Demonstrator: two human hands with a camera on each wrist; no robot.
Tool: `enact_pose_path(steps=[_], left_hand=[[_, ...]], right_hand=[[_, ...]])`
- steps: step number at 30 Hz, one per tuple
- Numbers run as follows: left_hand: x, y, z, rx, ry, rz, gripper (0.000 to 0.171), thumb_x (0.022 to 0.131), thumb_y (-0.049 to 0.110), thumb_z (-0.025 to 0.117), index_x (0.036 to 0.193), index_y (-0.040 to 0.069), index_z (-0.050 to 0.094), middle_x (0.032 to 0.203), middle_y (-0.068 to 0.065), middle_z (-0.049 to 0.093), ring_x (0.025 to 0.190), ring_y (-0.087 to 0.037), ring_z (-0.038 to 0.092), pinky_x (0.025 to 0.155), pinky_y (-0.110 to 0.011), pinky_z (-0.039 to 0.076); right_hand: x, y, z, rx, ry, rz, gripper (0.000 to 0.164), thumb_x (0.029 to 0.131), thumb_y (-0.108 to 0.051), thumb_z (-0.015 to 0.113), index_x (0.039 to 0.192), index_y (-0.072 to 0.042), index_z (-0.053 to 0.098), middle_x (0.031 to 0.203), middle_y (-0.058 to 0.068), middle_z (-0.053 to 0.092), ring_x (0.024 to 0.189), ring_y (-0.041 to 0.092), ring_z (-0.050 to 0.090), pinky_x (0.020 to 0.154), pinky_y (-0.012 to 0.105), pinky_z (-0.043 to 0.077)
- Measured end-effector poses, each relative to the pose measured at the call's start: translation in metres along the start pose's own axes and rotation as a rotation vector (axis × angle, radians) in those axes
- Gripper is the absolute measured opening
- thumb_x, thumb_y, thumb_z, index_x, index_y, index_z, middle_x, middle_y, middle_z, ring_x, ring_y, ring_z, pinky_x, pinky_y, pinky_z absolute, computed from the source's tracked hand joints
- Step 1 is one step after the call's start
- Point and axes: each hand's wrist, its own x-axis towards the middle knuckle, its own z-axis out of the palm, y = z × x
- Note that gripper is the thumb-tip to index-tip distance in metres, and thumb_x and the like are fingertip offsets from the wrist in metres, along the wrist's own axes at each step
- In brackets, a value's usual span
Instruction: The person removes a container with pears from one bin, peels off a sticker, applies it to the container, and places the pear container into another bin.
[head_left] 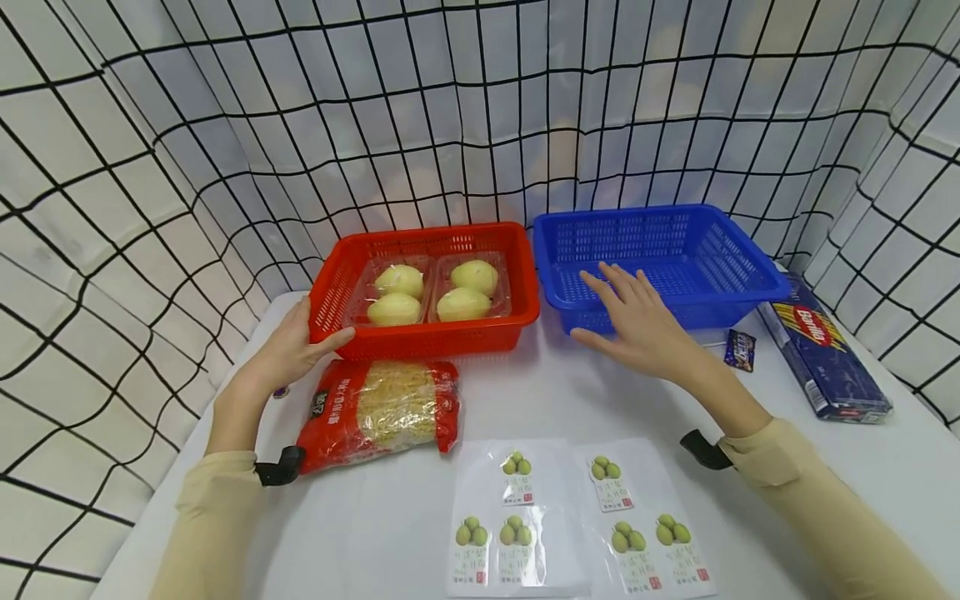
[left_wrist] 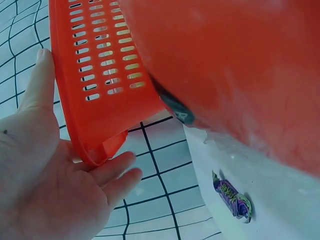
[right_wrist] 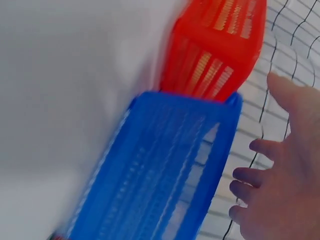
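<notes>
My left hand (head_left: 288, 354) grips the near left corner of a red plastic basket (head_left: 420, 340). Its thumb lies along the rim and its fingers reach under the corner in the left wrist view. Inside the basket sit two clear plastic trays, each with two pale yellow-green fruits (head_left: 399, 281). My right hand (head_left: 637, 325) hovers over the near left side of a blue plastic basket (head_left: 660, 279), fingers spread and holding nothing. Right in front of the red basket lies a red and clear bag of pasta (head_left: 382, 412).
Two white sheets (head_left: 558, 533) with fruit stickers lie at the front. A blue Barilla box (head_left: 828, 358) and a small dark packet (head_left: 740, 350) are at the right. A purple wrapped candy (left_wrist: 232, 197) lies near the left edge. Black netting (head_left: 487, 125) surrounds the table.
</notes>
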Motion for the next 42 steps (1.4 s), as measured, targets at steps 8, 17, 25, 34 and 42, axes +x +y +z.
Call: enact_pose_path(steps=[8,17,25,34,42], left_hand=[[0.001,0.006,0.003,0.022,-0.085,-0.112,0.113,0.099,0.064,0.050,0.160,0.000,-0.021,0.166,-0.038,-0.006,0.148,-0.059,0.017,0.114,-0.076,0.029],[0.000,0.005,0.006,0.017,-0.104,-0.141,0.116,0.099,0.066,0.048,0.157,-0.002,-0.026,0.166,-0.036,-0.017,0.149,-0.060,0.012,0.114,-0.075,0.030],[0.001,0.005,0.007,0.008,-0.109,-0.151,0.114,0.101,0.065,0.046,0.156,-0.003,-0.027,0.164,-0.035,-0.024,0.150,-0.062,0.007,0.117,-0.075,0.025],[-0.004,0.003,0.007,0.022,-0.124,-0.169,0.115,0.100,0.066,0.045,0.156,-0.004,-0.027,0.163,-0.037,-0.022,0.148,-0.064,0.011,0.116,-0.076,0.025],[0.001,0.005,0.009,0.011,-0.105,-0.168,0.116,0.099,0.067,0.046,0.156,-0.004,-0.027,0.163,-0.036,-0.022,0.148,-0.063,0.011,0.115,-0.076,0.027]], right_hand=[[0.039,-0.037,0.001,0.097,-0.023,0.061,0.081,0.099,-0.058,0.058,0.163,-0.017,0.029,0.170,0.019,0.025,0.155,0.044,0.029,0.118,0.069,0.034],[0.086,-0.093,0.010,0.202,-0.046,0.093,0.082,0.098,-0.063,0.053,0.161,-0.014,0.032,0.166,0.017,0.034,0.152,0.039,0.034,0.125,0.061,0.029],[0.134,-0.127,0.026,0.126,-0.141,0.222,0.087,0.096,-0.068,0.051,0.160,-0.013,0.029,0.159,0.019,0.040,0.144,0.039,0.042,0.122,0.057,0.035],[0.165,-0.156,0.044,0.039,-0.326,0.333,0.099,0.094,-0.071,0.051,0.165,-0.013,0.014,0.168,0.027,0.020,0.154,0.048,0.026,0.123,0.062,0.033],[0.179,-0.163,0.036,-0.011,-0.414,0.447,0.101,0.094,-0.071,0.050,0.167,-0.017,0.005,0.171,0.025,0.010,0.158,0.048,0.015,0.127,0.062,0.025]])
